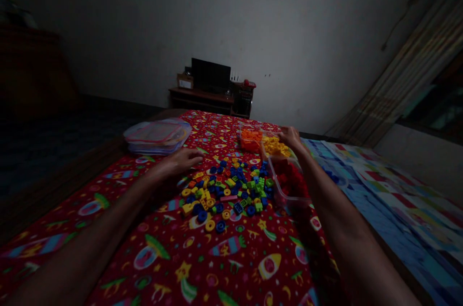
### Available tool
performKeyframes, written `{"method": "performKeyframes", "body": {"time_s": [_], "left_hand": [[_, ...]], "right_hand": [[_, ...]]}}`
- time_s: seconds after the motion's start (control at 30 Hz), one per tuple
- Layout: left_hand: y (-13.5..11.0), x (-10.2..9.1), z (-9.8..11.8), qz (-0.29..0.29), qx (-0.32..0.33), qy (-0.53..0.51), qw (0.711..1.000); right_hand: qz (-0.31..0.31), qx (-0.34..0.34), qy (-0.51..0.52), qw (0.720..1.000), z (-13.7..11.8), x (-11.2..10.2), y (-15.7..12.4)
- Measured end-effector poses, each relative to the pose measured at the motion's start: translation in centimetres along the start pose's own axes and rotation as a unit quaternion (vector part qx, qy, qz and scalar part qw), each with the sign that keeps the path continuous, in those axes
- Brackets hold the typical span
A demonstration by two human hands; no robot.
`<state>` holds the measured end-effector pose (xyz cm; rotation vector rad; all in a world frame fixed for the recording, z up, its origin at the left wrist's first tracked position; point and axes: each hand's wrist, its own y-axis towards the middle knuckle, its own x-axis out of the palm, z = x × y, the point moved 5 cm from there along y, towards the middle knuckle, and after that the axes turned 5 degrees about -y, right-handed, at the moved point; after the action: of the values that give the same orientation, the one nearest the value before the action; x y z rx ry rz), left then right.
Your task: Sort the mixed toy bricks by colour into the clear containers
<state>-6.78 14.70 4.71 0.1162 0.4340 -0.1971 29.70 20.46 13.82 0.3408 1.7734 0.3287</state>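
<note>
My left hand [186, 157] hovers at the left edge of a loose pile of toy building blocks [231, 185], its fingers loosely stretched out and nothing visible in them. Blue, yellow, green and some orange pieces make up the pile, along with a pink bar [228, 198]. Over the far right rim of a clear box of yellow blocks [275, 147], my right hand [290, 136] has its fingers bent together; whatever they hold is hidden. Beside it stand a clear box of orange blocks [250, 140] and a nearer box of red blocks [289, 178], partly covered by my right forearm.
Stacked clear plastic lids [158, 136] lie at the left edge of the red patterned cloth [224, 258]. Some blue pieces [331, 176] sit in a container right of my forearm, on blue bedding [361, 209]. A television [211, 74] stands by the far wall.
</note>
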Motion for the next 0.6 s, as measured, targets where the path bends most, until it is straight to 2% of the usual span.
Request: {"method": "performKeyframes", "body": {"time_s": [0.1, 0.2, 0.27, 0.4, 0.6], "left_hand": [[-0.2, -0.5, -0.1, -0.037, -0.013, 0.067, 0.997], [-0.5, -0.3, -0.4, -0.08, -0.034, 0.103, 0.991], [-0.6, 0.2, -0.7, -0.104, -0.044, 0.122, 0.986], [-1.1, 1.2, -0.8, -0.112, -0.054, 0.19, 0.974], [-1.7, 2.5, 0.3, -0.082, -0.011, 0.255, 0.963]], "right_hand": [[-0.003, -0.002, 0.102, 0.995, -1.6, -0.3, -1.9], [-0.04, -0.069, 0.168, 0.983, -4.9, 0.3, -5.1], [-0.069, -0.123, 0.172, 0.975, -7.4, 1.0, -7.5], [-0.121, -0.224, 0.112, 0.96, -11.5, 3.3, -11.2], [-0.145, -0.255, -0.028, 0.956, -14.4, 7.6, -12.6]]}}
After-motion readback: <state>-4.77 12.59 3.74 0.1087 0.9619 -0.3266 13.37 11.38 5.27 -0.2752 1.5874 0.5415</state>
